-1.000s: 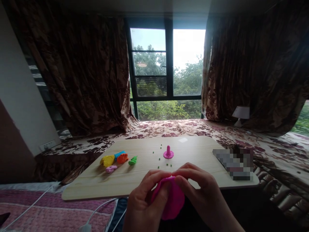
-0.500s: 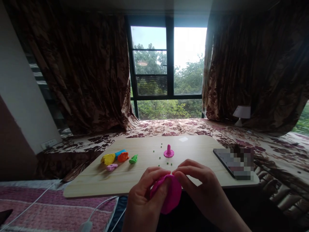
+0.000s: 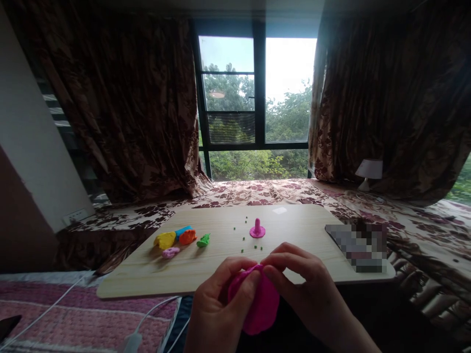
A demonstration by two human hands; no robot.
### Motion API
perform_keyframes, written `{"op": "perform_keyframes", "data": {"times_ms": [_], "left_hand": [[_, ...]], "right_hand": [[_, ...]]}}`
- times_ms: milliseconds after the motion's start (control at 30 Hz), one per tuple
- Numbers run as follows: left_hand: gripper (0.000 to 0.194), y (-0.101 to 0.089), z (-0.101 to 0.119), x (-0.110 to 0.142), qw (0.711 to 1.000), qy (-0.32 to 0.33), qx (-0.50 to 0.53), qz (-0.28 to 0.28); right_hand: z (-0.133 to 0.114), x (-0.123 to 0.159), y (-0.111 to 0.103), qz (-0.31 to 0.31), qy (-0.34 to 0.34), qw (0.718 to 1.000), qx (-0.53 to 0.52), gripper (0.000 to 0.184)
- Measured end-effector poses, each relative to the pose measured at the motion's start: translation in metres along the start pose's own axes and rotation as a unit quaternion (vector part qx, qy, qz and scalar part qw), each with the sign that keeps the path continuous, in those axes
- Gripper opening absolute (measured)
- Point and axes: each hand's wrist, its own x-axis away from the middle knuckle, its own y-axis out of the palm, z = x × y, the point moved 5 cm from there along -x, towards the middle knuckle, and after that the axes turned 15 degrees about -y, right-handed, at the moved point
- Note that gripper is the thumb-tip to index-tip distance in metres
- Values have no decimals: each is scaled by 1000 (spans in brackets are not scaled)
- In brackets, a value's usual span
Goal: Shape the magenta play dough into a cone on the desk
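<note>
A thin, roundish sheet of magenta modelling clay (image 3: 263, 304) hangs between my hands at the table's near edge. My left hand (image 3: 224, 299) grips its left side, thumb on the near face and fingers behind. At its top rim, my right hand (image 3: 300, 274) pinches the clay between thumb and fingertips. Beyond them on the table stands a pink clay piece (image 3: 257, 229), a round flat base with an upright stem. Several tiny green bits (image 3: 243, 239) lie scattered around that piece.
On the table (image 3: 128, 279), yellow (image 3: 165, 240), blue (image 3: 183, 232), orange (image 3: 188, 237), light pink (image 3: 170, 252) and green (image 3: 203, 240) clay lumps sit at left. A blurred-out flat object (image 3: 356, 247) lies at right. A white cable (image 3: 156, 306) runs below the table's left edge.
Both hands keep their hold on the magenta clay sheet. The sheet tilted up slightly, then hangs lower again. The things on the table stay in place.
</note>
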Motion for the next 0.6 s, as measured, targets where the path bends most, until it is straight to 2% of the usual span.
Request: {"op": "perform_keyframes", "data": {"times_ms": [167,267,333,433,500,600], "left_hand": [[8,-1,8,1,998,64,-7,5],[12,-1,4,-4,999,47,-14,4],[19,2,-1,-12,999,20,-7,-24],[29,10,-10,-31,996,-6,12,-89],[30,15,-16,-50,994,4,-4,-112],[31,17,-31,-84,996,23,-48,-70]], "right_hand": [[-2,3,1,11,-34,999,11,10],[-1,3,1,14,-48,998,33,12],[5,1,1,7,-39,999,33,15],[21,-7,-2,-10,-22,999,25,19],[39,-16,-4,-24,-16,999,26,21],[77,-28,-6,-23,19,999,37,16]]}}
